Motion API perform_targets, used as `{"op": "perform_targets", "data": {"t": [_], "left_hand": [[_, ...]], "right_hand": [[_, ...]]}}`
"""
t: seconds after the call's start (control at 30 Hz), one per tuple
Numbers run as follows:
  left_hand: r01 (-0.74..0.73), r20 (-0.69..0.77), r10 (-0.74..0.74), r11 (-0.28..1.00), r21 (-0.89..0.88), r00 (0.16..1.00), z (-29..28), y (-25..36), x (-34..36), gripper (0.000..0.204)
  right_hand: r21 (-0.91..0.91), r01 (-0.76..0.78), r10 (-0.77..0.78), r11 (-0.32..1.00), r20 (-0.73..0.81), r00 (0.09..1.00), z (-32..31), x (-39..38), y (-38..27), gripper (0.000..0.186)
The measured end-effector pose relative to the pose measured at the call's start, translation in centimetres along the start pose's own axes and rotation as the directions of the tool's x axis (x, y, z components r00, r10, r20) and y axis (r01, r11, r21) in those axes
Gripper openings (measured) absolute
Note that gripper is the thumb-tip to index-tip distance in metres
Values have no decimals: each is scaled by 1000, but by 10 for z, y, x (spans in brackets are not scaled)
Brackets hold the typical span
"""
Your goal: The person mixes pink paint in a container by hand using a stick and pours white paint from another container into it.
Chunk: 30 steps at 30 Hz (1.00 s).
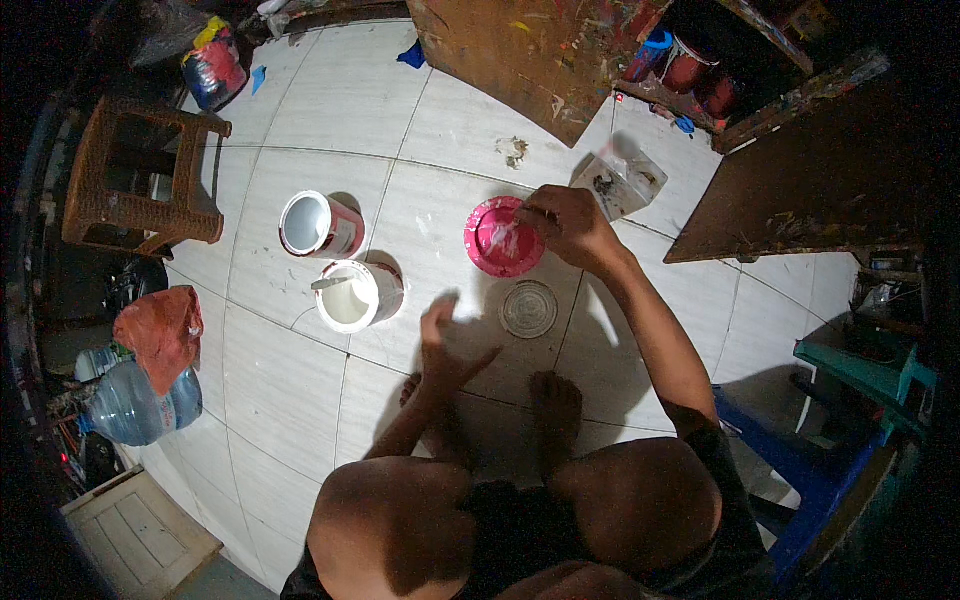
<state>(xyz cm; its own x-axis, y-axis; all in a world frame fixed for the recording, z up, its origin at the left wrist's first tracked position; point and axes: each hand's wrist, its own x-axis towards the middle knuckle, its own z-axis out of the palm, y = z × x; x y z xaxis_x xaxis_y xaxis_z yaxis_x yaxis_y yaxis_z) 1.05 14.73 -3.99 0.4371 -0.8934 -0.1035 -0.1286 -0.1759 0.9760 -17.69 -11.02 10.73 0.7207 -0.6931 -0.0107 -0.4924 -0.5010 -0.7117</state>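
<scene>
On pale square floor tiles (300, 400), grey grout lines bending toward the rim, a person squats barefoot; right hand (568, 222) pinches the edge of a pink paint-smeared lid (502, 238), fingers closed on its rim; left hand (445, 345) hovers spread and blurred above the floor, holding nothing; round floor drain (528, 308) just below the lid; open tin of white paint (355, 295) and a second tin on its side (318, 225) to the left; brown wicker stool (140, 175), orange rag (160, 330) over a water jug (125, 405), paint-spattered board (520, 55) around the edges; room dim.
</scene>
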Motion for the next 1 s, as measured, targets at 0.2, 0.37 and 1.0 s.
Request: {"op": "perform_targets", "data": {"t": [0.2, 0.37, 1.0], "left_hand": [[-332, 161, 299, 911, 243, 940, 46, 86, 112, 119], [-332, 271, 256, 898, 289, 928, 56, 86, 125, 114], [-448, 236, 386, 828, 338, 892, 60, 84, 117, 101]], "right_hand": [[32, -17, 16, 999, 13, 1000, -3, 7, -11, 23], [69, 35, -31, 997, -56, 998, 4, 5, 1, 22], [-29, 187, -188, 982, -24, 982, 11, 10, 8, 22]]}}
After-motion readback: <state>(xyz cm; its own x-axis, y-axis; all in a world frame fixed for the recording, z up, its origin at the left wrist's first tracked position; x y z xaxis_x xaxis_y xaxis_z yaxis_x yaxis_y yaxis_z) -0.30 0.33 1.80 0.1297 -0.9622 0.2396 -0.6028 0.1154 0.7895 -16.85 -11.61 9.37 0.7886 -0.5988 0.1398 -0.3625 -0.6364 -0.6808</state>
